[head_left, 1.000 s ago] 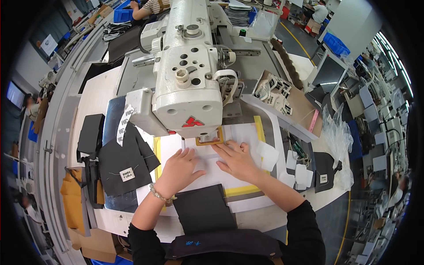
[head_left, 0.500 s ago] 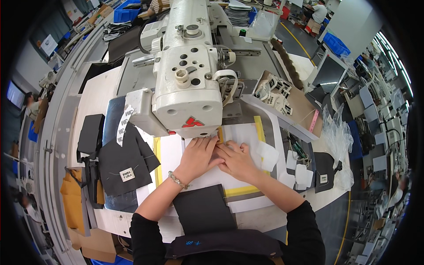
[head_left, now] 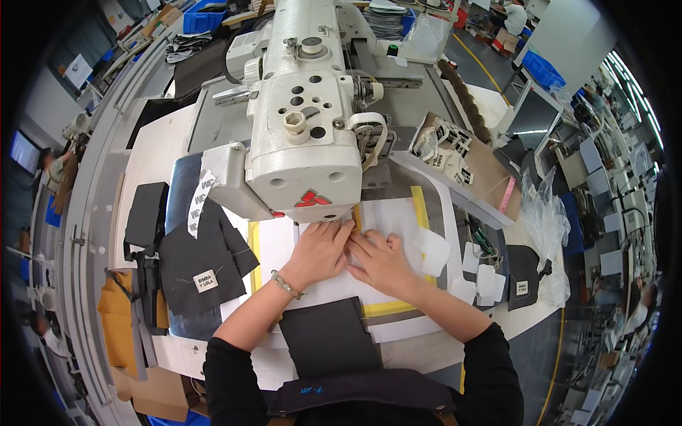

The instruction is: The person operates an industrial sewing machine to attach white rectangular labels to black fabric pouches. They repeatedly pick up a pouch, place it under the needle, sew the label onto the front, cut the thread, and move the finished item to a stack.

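My left hand lies under the front of a white industrial sewing machine. Its fingers stretch forward over the white template sheet, which has yellow tape along its edges. Close against it, my right hand has its fingers spread and pressing down on the same spot. The fingertips meet beside a narrow yellow-brown strip below the machine head. Whatever lies beneath the fingertips is hidden. Nearer to me, a black fabric piece rests on the sheet's front edge.
On the left lie black fabric pieces, one with a pale label, and mustard fabric. To the right are an open cardboard box of labels, white paper pieces, a labelled black piece and clear plastic.
My thumbs have drawn in, and both hands keep to the same place under the machine head. Nothing else on the table has visibly moved.
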`<state>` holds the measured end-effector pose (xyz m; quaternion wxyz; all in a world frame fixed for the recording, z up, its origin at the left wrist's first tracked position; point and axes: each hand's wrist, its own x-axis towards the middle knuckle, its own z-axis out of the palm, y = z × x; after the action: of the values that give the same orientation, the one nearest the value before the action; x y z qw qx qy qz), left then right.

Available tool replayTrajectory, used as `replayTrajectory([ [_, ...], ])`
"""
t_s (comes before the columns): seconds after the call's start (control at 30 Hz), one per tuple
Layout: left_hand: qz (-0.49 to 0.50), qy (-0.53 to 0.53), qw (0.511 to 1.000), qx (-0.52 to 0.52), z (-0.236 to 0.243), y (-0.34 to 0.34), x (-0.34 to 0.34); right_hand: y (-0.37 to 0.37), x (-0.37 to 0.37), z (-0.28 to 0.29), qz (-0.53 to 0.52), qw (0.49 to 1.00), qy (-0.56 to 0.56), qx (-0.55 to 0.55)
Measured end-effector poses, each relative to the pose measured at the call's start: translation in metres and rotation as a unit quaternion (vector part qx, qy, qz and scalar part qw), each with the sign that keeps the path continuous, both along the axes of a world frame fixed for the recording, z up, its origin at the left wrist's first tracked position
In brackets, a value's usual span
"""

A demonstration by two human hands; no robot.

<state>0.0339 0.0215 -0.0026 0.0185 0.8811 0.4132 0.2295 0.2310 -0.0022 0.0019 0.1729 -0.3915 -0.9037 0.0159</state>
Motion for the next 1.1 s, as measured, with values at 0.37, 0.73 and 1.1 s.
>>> replayTrajectory([
  [0.37,-0.093,-0.147,0.981,-0.09,0.025,-0.019,-0.026,-0.041,0.027,0.009,0.023,0.999,0.031,-0.017],
  [0.73,-0.076,-0.079,0.966,-0.236,0.036,-0.09,-0.022,-0.089,0.028,0.009,0.063,0.989,0.129,-0.028],
  [1.1,-0.025,-0.003,0.989,-0.147,0.035,-0.11,-0.012,-0.093,0.038,0.01,0.069,0.993,0.072,0.066],
])
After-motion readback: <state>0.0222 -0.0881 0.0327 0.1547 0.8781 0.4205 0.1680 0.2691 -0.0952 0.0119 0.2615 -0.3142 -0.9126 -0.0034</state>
